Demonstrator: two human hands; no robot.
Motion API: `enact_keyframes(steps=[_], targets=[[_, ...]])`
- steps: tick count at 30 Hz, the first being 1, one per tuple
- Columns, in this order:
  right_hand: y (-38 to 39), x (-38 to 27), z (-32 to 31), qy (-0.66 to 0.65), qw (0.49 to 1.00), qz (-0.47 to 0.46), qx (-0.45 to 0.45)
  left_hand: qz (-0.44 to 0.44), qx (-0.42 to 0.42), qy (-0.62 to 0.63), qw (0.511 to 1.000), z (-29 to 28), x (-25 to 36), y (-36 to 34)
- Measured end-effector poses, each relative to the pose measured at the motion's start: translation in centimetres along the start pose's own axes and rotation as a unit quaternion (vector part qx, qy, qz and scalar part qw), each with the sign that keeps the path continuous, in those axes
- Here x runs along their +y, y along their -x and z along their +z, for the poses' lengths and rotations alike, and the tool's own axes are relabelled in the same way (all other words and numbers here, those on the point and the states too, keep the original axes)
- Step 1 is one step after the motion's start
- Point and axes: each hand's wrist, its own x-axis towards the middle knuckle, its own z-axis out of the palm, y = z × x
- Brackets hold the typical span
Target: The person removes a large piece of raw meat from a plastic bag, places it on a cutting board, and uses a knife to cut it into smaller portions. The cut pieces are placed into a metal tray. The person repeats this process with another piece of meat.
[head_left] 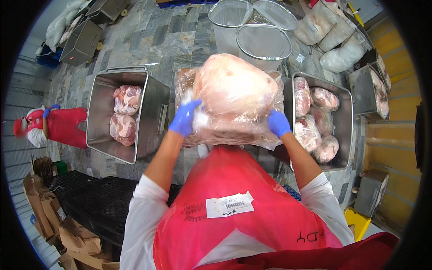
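Meat [234, 85], pale and bulky, sits amid clear plastic [227, 128] between two steel bins [155, 101] over there, the worker's left hand [184, 119] and right hand [279, 123] gripping the film with gloved fingers.

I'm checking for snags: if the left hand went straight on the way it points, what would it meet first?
Most likely the near left side of the big bagged meat, right by the left hand; blur and depth leave exact contact unclear.

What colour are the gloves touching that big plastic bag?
The left glove and right glove are blue, best seen in the head view.
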Motion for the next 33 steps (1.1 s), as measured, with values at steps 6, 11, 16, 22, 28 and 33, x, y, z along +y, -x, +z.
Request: enact_keyframes(steps=[6,11,16,22,28,33], targets=[[0.7,-4.6,4.4,0.003,0.977,-0.097,-0.188,-0.043,0.085,0.107,0.99,-11.3,-6.2,8.4],[-2.2,-11.4,0.4,0.044,0.938,-0.236,-0.251,0.057,0.172,0.069,0.981,-14.1,-3.7,12.0],[-3.3,-13.2,5.2,-0.042,0.862,-0.476,-0.167,-0.011,0.045,0.028,0.999,-11.6,-1.2,7.7],[-0.7,-18.5,4.9,-0.154,0.904,-0.353,-0.187,-0.07,0.021,0.029,0.997,-4.2,-5.7,-1.6],[-0.6,-13.8,-0.1,-0.3,0.922,-0.222,-0.1,-0.013,0.096,-0.164,0.982,-12.0,-8.7,-3.3],[-1.8,-8.4,-0.1,-0.347,0.934,-0.056,0.055,0.106,0.231,-0.024,0.967,-24.4,-3.7,-2.4]])
